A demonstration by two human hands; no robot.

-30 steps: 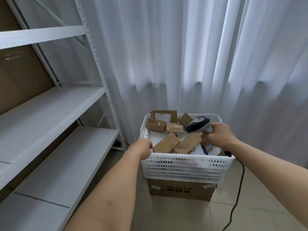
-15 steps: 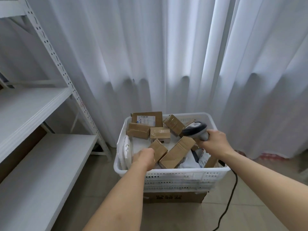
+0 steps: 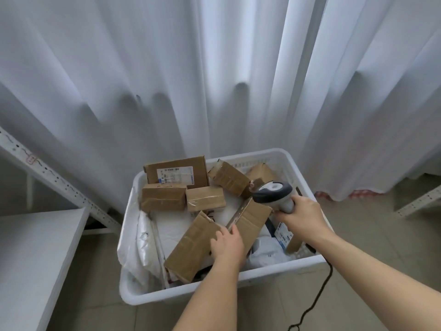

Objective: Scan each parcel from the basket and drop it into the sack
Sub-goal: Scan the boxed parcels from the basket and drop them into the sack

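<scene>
Left hand rests on a box in the basket, grip unclear; right hand beside it grasps the scanner.

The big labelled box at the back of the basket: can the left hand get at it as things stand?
Probably yes. The left hand rests on a nearer box, holding nothing, and the labelled box leans uncovered against the basket back wall, with only low boxes between.

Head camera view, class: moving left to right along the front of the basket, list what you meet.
White metal shelf → crumpled white plastic mailer bag → tilted brown cardboard parcel → left hand on it → right hand gripping the grey barcode scanner.
</scene>
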